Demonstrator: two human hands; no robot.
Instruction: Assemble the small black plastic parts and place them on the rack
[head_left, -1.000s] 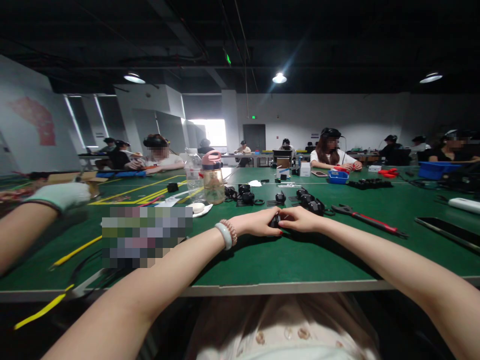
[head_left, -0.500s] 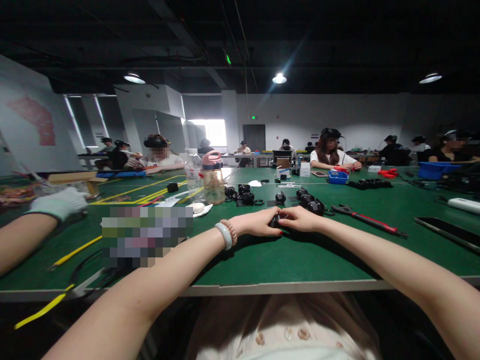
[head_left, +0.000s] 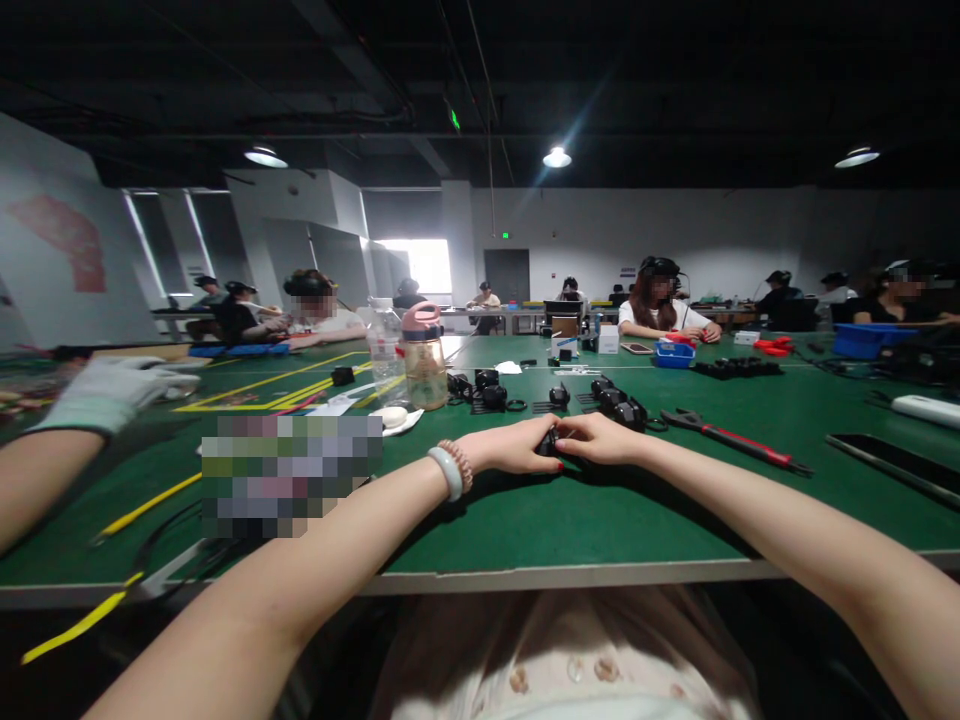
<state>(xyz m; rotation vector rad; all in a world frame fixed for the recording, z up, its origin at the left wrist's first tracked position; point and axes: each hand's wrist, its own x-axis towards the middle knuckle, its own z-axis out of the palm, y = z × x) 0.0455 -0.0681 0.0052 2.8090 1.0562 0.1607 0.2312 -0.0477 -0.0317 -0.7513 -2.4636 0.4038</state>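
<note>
My left hand (head_left: 521, 444) is closed round a small black part (head_left: 549, 441) low over the green table (head_left: 480, 530). From the other side my right hand (head_left: 595, 438) pinches the same part, its fingertips meeting those of the left. Most of the part is covered by fingers, so its exact kind does not show. Just beyond my hands lie several similar round black parts (head_left: 622, 405), a single one (head_left: 559, 394), and another group (head_left: 491, 390) to the left. Red-handled pliers (head_left: 739, 440) rest to the right of my right hand.
A drinking bottle with a pink lid (head_left: 425, 355) and a clear plastic bottle (head_left: 385, 350) stand left of centre. A phone (head_left: 900, 465) lies at right. At far left is a co-worker's gloved hand (head_left: 112, 390). Farther back are a blue bin (head_left: 675, 354) and seated people.
The co-worker's gloved hand at the left has shifted, its fingers now stretched to the right. My two hands keep nearly the same place and hold on the black part.
</note>
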